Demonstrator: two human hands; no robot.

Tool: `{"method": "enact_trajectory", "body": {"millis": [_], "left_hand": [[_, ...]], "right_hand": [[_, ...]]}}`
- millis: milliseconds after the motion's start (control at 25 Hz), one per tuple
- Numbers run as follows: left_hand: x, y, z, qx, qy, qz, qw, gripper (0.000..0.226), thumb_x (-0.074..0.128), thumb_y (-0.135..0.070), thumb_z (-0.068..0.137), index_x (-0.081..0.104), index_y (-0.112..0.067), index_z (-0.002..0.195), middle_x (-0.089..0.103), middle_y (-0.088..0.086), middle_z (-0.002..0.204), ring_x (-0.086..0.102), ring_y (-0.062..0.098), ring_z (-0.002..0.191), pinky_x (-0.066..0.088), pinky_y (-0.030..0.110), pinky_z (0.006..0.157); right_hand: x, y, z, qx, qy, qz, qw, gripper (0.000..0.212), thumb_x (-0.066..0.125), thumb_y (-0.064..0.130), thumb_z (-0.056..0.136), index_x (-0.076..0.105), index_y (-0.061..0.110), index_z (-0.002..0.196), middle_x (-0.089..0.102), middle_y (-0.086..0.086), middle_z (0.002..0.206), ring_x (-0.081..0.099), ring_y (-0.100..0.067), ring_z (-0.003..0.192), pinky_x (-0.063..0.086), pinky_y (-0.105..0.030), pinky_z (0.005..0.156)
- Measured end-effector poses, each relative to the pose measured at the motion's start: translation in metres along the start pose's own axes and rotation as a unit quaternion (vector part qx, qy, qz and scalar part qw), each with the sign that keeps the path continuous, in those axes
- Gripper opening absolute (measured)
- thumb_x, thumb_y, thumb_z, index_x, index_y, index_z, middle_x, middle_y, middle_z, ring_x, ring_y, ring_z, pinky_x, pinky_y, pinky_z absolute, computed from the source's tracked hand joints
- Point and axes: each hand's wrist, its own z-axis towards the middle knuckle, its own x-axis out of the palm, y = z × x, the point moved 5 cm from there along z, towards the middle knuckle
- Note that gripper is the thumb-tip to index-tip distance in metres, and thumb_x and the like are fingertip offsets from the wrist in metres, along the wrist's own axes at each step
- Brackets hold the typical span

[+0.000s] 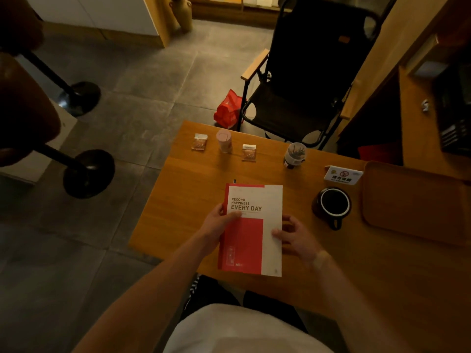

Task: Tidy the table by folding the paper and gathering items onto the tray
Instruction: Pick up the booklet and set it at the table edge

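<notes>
Grey floor tiles and a black folding chair [303, 80] lie beyond the warm wooden table [193, 189] you are seated at. Your left hand [219, 224] grips the red spine edge of the red-and-white paper booklet [252, 230], thumb on the cover near the printed title, while your right hand [297, 236] steadies the white right edge, thumb pressed on the cover and the other fingers loosely curled behind it. The booklet sits at the near middle of the table, between your two hands; whether it is lifted or lying flat is hard to tell. Its long axis runs away from you, title end toward the far edge, spine to your left. By my reading, the task has barely begun: the booklet looks flat and unfolded, and the brown rectangular tray [418, 202] at your right carries nothing visible. Left to gather are the two small snack packets [199, 142] [249, 152], the pink cylindrical container [224, 141] between them, the clear cup of dark sticks [295, 154], and the dark mug with a white rim [332, 206] just beside the tray. A small white no-smoking sign [342, 175] stands behind the mug.
</notes>
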Motion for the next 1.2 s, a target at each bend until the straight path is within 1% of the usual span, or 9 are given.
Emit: {"method": "enact_trajectory", "body": {"millis": [120, 280, 440, 560, 640, 800, 920, 1040, 1200], "left_hand": [[-0.018, -0.001, -0.014, 0.011, -0.033, 0.008, 0.999, 0.031, 0.064, -0.021, 0.091, 0.054, -0.017, 0.121, 0.066, 0.008, 0.117, 0.067, 0.026, 0.101, 0.058, 0.045, 0.083], [-0.057, -0.004, -0.028, 0.011, -0.040, 0.037, 0.998, 0.023, 0.054, -0.020, 0.097, 0.056, -0.019, 0.120, 0.067, 0.007, 0.115, 0.066, 0.025, 0.102, 0.056, 0.045, 0.087], [-0.108, -0.016, -0.031, 0.010, -0.027, 0.058, 0.998, 0.037, 0.053, -0.005, 0.094, 0.055, -0.028, 0.122, 0.067, 0.004, 0.113, 0.065, 0.023, 0.103, 0.054, 0.044, 0.085], [-0.145, -0.021, -0.023, 0.008, -0.022, 0.081, 0.996, 0.043, 0.055, -0.003, 0.092, 0.055, -0.033, 0.123, 0.067, 0.003, 0.112, 0.065, 0.023, 0.104, 0.053, 0.048, 0.089], [-0.168, -0.023, -0.014, 0.006, -0.011, 0.089, 0.996, 0.044, 0.057, -0.004, 0.091, 0.056, -0.035, 0.123, 0.068, 0.002, 0.110, 0.066, 0.021, 0.102, 0.056, 0.043, 0.082], [-0.203, -0.028, 0.004, -0.002, 0.003, 0.106, 0.994, 0.044, 0.060, -0.005, 0.089, 0.057, -0.038, 0.119, 0.068, -0.002, 0.106, 0.066, 0.014, 0.096, 0.053, 0.029, 0.067], [-0.223, -0.029, 0.019, -0.006, -0.001, 0.134, 0.991, 0.047, 0.062, -0.005, 0.088, 0.054, -0.034, 0.124, 0.066, -0.001, 0.106, 0.066, 0.012, 0.092, 0.053, 0.023, 0.060], [-0.244, -0.028, 0.035, -0.013, -0.017, 0.157, 0.987, 0.050, 0.062, -0.003, 0.087, 0.052, -0.031, 0.128, 0.065, -0.001, 0.106, 0.065, 0.012, 0.092, 0.052, 0.023, 0.060], [-0.263, -0.024, 0.060, -0.027, -0.037, 0.184, 0.982, 0.057, 0.062, -0.002, 0.085, 0.048, -0.026, 0.135, 0.062, -0.002, 0.107, 0.064, 0.012, 0.092, 0.052, 0.023, 0.060]], "right_hand": [[0.012, 0.003, -0.006, -0.015, -0.015, 0.011, 1.000, 0.037, 0.069, 0.010, 0.087, 0.054, 0.027, 0.115, 0.066, -0.007, 0.115, 0.070, -0.028, 0.097, 0.060, -0.045, 0.071], [0.043, 0.000, -0.004, -0.026, -0.036, 0.003, 0.999, 0.040, 0.069, 0.012, 0.087, 0.053, 0.026, 0.121, 0.068, -0.005, 0.113, 0.071, -0.026, 0.095, 0.060, -0.046, 0.072], [0.094, -0.005, 0.001, -0.037, -0.064, 0.016, 0.997, 0.037, 0.069, 0.009, 0.087, 0.056, 0.027, 0.116, 0.070, -0.003, 0.107, 0.072, -0.023, 0.090, 0.060, -0.039, 0.064], [0.128, -0.007, 0.010, -0.044, -0.092, 0.017, 0.995, 0.037, 0.068, 0.004, 0.087, 0.055, 0.026, 0.115, 0.069, -0.005, 0.106, 0.071, -0.022, 0.091, 0.061, -0.041, 0.064], [0.149, -0.008, 0.017, -0.039, -0.116, 0.004, 0.992, 0.038, 0.067, 0.002, 0.087, 0.054, 0.024, 0.115, 0.069, -0.007, 0.106, 0.071, -0.022, 0.091, 0.060, -0.042, 0.063], [0.182, -0.005, 0.037, -0.029, -0.156, -0.030, 0.987, 0.040, 0.067, 0.001, 0.086, 0.050, 0.020, 0.118, 0.065, -0.008, 0.109, 0.067, -0.027, 0.097, 0.060, -0.051, 0.071], [0.198, -0.002, 0.051, -0.013, -0.181, -0.065, 0.981, 0.041, 0.069, 0.000, 0.085, 0.051, 0.019, 0.116, 0.063, -0.001, 0.103, 0.066, -0.027, 0.098, 0.060, -0.049, 0.068], [0.217, -0.004, 0.070, 0.014, -0.179, -0.098, 0.979, 0.040, 0.070, 0.000, 0.084, 0.050, 0.018, 0.114, 0.061, 0.000, 0.101, 0.066, -0.028, 0.099, 0.061, -0.048, 0.069], [0.234, -0.006, 0.101, 0.033, -0.190, -0.125, 0.973, 0.040, 0.068, -0.001, 0.085, 0.049, 0.017, 0.116, 0.062, -0.007, 0.110, 0.065, -0.030, 0.102, 0.058, -0.055, 0.079]]}}
